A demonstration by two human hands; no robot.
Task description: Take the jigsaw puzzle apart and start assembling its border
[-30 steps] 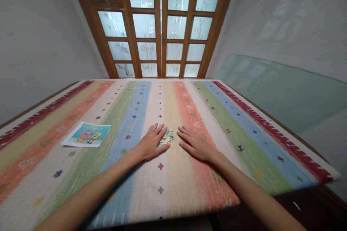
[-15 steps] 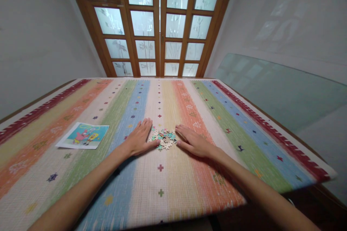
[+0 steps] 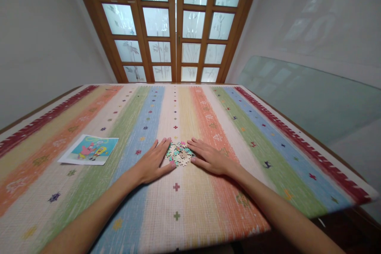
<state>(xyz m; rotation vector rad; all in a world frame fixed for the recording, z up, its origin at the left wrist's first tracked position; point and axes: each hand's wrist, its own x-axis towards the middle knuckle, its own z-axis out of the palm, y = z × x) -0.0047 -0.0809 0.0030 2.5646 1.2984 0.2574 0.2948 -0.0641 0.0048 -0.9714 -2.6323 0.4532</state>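
A small heap of jigsaw puzzle pieces (image 3: 180,154), some teal and some bare cardboard, lies on the striped tablecloth (image 3: 202,206). My left hand (image 3: 156,161) rests flat along the heap's left side, thumb and fingers apart, touching its edge. On the opposite side my right hand (image 3: 210,156) lies with fingers stretched toward the pieces, its fingertips at the heap's right edge. Neither hand grips anything. Left of my left hand is a printed cartoon picture (image 3: 91,150), lying on the cloth with its lower left corner slightly raised.
The table's near edge runs below my forearms. Wooden doors with frosted panes (image 3: 175,39) stand beyond the far edge. A pale glass panel (image 3: 309,99) leans along the right wall, close to the table's right side.
Both hands have drawn slightly closer together, and the puzzle pieces between them sit in a tighter heap. The view has shifted slightly.
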